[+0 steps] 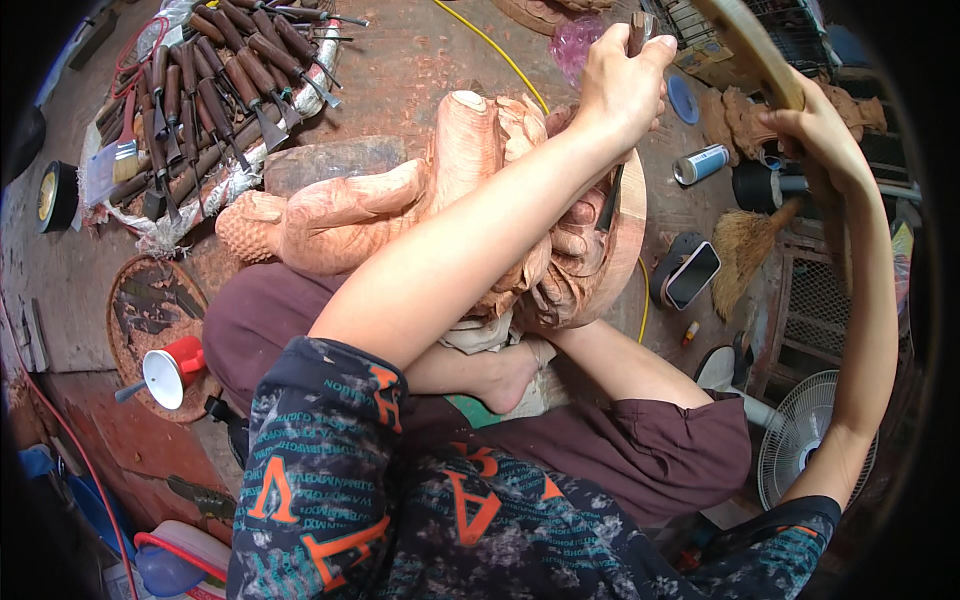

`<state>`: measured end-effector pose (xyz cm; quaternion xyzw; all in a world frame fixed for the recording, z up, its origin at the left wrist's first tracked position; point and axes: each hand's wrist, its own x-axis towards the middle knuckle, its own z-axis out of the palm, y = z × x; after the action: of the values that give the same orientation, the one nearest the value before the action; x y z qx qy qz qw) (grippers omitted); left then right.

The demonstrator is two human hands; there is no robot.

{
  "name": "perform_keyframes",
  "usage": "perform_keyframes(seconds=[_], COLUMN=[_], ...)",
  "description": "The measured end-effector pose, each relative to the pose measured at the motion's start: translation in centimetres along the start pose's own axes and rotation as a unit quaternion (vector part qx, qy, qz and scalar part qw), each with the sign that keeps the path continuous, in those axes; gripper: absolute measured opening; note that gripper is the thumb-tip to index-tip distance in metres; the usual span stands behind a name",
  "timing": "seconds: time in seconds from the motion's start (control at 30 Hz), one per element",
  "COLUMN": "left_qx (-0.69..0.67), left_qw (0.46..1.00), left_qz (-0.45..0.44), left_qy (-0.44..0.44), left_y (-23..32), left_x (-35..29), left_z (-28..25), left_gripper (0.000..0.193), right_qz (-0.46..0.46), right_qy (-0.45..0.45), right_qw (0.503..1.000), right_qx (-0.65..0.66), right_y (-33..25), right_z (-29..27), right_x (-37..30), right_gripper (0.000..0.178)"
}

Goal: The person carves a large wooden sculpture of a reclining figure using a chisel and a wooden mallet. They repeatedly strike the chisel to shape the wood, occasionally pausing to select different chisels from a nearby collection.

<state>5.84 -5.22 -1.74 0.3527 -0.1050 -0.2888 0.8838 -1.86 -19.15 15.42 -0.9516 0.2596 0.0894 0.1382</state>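
Left hand (622,92) grips chisel (641,36); right hand (828,138) holds wooden mallet (752,48). Left forearm (470,242) blocks part of wood carving (405,192). Around: tool pile (215,85), phone (692,275), can (706,162), fan (820,435). Shirt (425,530) carries orange lettering (470,508).

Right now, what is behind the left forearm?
The wooden carving: its knobbly head shows left of the left forearm, its curved rim to the right. The strip directly behind the forearm is covered and can't be seen.

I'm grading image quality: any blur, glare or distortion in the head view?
Head view: black corners, strong fisheye bending toward the rim; the wooden bar in the right hand looks somewhat smeared; pale sheen on the phone; the wooden carving looks reasonably sharp.
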Motion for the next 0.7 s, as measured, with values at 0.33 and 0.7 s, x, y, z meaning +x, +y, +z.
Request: perform_keyframes(seconds=[0.33, 0.7], left_qx=[0.011, 0.042], left_qw=[0.999, 0.99], left_qz=[0.012, -0.082], left_qy=[-0.048, -0.109], left_y=[0.5, 1.7], left_x=[-0.5, -1.1], left_z=[0.3, -0.1], left_gripper=[0.023, 0.018], right_qz=[0.008, -0.023], right_qy=[0.009, -0.026], right_qw=[1.0, 0.998], right_qx=[0.027, -0.048], right_y=[1.3, 1.4], right_z=[-1.0, -1.1], right_x=[-1.1, -1.7], right_gripper=[0.062, 0.066])
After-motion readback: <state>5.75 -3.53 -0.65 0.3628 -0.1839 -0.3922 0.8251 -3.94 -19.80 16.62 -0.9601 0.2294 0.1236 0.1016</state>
